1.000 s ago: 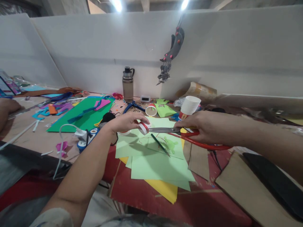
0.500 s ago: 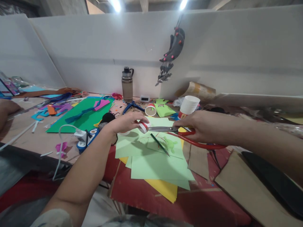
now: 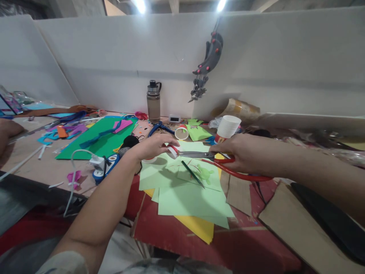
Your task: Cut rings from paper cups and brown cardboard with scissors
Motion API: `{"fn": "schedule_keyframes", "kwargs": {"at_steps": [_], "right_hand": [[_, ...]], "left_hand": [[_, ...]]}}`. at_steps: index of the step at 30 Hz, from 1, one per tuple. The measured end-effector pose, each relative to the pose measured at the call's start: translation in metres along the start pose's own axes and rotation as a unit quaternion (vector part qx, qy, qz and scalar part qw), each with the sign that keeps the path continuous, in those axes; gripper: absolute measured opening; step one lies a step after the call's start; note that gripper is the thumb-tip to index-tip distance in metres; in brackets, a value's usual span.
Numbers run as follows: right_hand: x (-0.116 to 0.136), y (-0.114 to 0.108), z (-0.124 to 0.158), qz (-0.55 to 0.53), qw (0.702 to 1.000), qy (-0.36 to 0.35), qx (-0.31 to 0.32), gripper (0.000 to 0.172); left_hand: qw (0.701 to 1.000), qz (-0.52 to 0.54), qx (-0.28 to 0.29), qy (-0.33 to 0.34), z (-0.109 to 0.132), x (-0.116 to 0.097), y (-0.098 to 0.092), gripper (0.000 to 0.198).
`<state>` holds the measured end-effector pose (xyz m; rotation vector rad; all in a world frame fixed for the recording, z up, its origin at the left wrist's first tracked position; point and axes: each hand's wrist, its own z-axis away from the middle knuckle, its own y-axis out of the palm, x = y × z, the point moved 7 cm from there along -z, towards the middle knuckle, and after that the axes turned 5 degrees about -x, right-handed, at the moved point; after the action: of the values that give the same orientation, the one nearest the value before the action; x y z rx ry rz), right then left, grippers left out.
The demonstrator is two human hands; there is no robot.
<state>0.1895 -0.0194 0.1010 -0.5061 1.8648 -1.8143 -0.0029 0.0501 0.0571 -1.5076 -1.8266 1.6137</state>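
Pinched in the fingers of my left hand (image 3: 154,146) is a small red and white piece of paper cup (image 3: 172,152). My right hand (image 3: 242,152) grips red-handled scissors (image 3: 196,154), whose blades point left and reach the cup piece. The blades look nearly closed. Beneath both hands lie light green paper sheets (image 3: 191,203). On them rest a dark green pencil (image 3: 192,174) and a small green turtle-shaped cutout or drawing (image 3: 205,174).
A stack of paper cups (image 3: 229,127) stands beyond my right hand, and a cut cup (image 3: 181,132) lies behind the paper. A bottle (image 3: 154,102) stands at the wall. On the left are a green sheet (image 3: 94,142), a power strip (image 3: 105,169) and another person's arm (image 3: 10,131).
The cup piece has turned slightly at the scissor tips. Both hands stay in almost the same place.
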Motion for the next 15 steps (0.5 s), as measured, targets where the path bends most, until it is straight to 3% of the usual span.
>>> {"fn": "schedule_keyframes", "kwargs": {"at_steps": [15], "right_hand": [[0.0011,-0.0028,-0.0011,0.012,0.999,-0.004,0.049,0.032]], "left_hand": [[0.999,0.043,0.019,0.021,0.0004,-0.0012,0.0039,0.03]]}}
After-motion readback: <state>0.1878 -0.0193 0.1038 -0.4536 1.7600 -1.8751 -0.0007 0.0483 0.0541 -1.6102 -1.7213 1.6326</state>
